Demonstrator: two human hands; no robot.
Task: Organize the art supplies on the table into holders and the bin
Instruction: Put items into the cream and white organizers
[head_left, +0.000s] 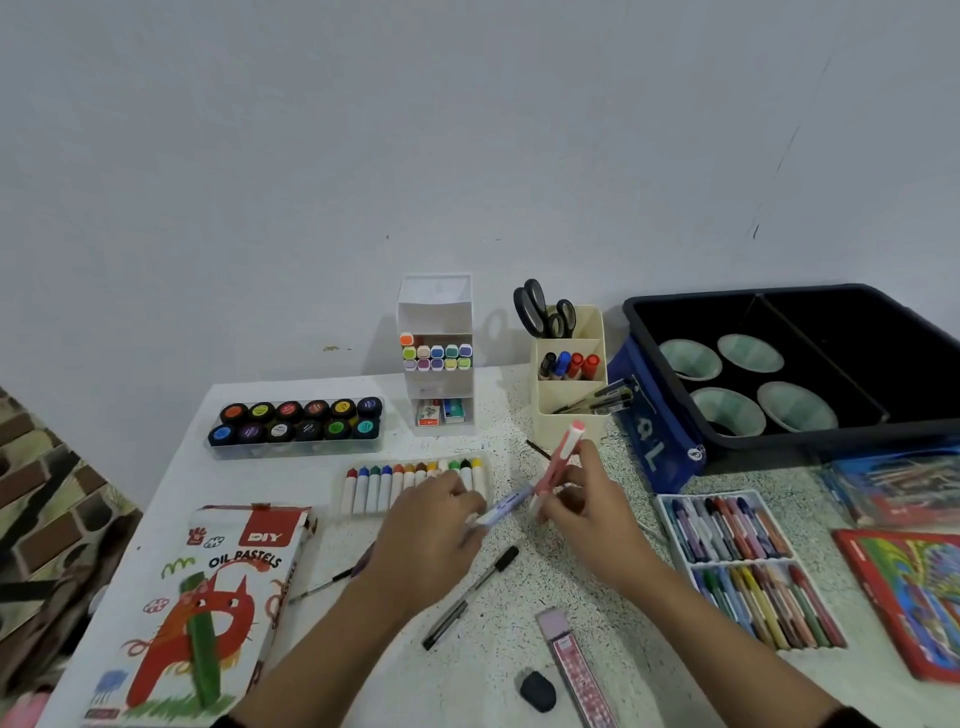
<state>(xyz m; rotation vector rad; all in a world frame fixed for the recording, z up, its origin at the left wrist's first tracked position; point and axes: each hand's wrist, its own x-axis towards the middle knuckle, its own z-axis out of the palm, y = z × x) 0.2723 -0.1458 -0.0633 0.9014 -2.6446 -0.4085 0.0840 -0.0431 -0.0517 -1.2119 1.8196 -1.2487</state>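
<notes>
My left hand (431, 525) grips a white-and-blue pen (506, 502) low over the table's middle. My right hand (587, 499) pinches a pink pen (563, 452) that points up toward the cream holder (569, 410), which has scissors (540, 309), markers and pens in it. A white tiered holder (436, 312) with pastel markers stands left of it. The black bin (675, 338) at the back right holds several paint cups. A black pen (470, 597) lies loose below my hands.
A paint pot set (298, 423), an open row of crayons (384, 486) and an oil pastels box (218, 608) fill the left. An open crayon tray (748, 566), red box (909, 597), pink lead case (574, 670) and black eraser (537, 690) lie right and near.
</notes>
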